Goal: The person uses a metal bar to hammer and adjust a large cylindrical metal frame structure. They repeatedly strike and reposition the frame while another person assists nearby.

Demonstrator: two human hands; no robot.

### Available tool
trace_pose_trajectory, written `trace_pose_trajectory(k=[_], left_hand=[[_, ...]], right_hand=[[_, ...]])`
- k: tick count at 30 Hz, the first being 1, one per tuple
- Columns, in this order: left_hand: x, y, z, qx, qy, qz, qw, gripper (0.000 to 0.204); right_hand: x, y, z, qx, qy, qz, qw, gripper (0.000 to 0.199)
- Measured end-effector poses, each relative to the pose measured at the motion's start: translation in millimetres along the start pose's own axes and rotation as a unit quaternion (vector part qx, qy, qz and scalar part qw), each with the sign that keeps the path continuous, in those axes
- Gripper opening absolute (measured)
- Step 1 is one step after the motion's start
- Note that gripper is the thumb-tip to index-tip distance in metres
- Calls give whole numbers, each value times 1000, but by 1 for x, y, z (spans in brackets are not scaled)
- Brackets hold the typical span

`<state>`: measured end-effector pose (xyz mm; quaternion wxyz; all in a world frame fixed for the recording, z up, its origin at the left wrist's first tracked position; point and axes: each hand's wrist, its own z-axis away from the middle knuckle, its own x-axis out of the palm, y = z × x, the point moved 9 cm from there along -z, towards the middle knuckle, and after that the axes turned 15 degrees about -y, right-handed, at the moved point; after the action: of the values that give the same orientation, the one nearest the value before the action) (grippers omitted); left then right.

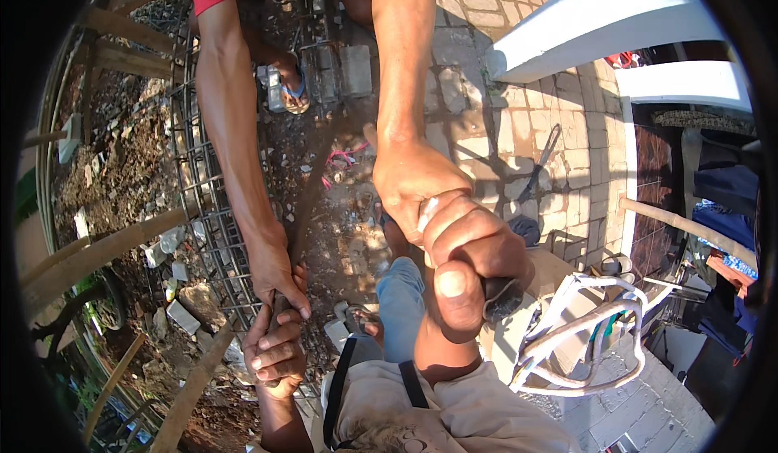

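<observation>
Rebar cage [203, 198] runs beside the left grip [278, 352], closed like the right grip [470, 246] on something unclear, two co-worker forearms [404, 64] and one sandalled foot [293, 90] opposite.

**Close grips over rough ground [356, 218]**

We see our left hand [277, 354] curled round a dark object [280, 304], beside a co-worker's hand [274, 268]. Our clenched right hand [474, 246] meets the co-worker's other hand [415, 176]. Left lies a metal cage [197, 185]; right, brick paving [563, 141].
</observation>
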<state>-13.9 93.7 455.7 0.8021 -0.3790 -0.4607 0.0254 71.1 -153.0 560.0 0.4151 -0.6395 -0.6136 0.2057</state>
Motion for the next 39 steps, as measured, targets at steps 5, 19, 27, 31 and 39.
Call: trace_pose_trajectory(k=[5,19,27,31,39], left_hand=[[3,9,0,-38,137,-223,964,52],[-37,19,4,16,298,-278,913,62],[-55,54,73,145,348,-231,897,68],[-24,72,97,327,199,-488,784,70],[24,64,99,353,27,-928,113,68]], right_hand=[[11,8,-15,63,-255,-39,964,48],[5,17,12,53,-141,-28,988,20],[-2,13,-9,73,-158,-16,985,23],[4,7,7,47,-121,-7,992,34],[12,12,23,46,-78,-56,994,44]])
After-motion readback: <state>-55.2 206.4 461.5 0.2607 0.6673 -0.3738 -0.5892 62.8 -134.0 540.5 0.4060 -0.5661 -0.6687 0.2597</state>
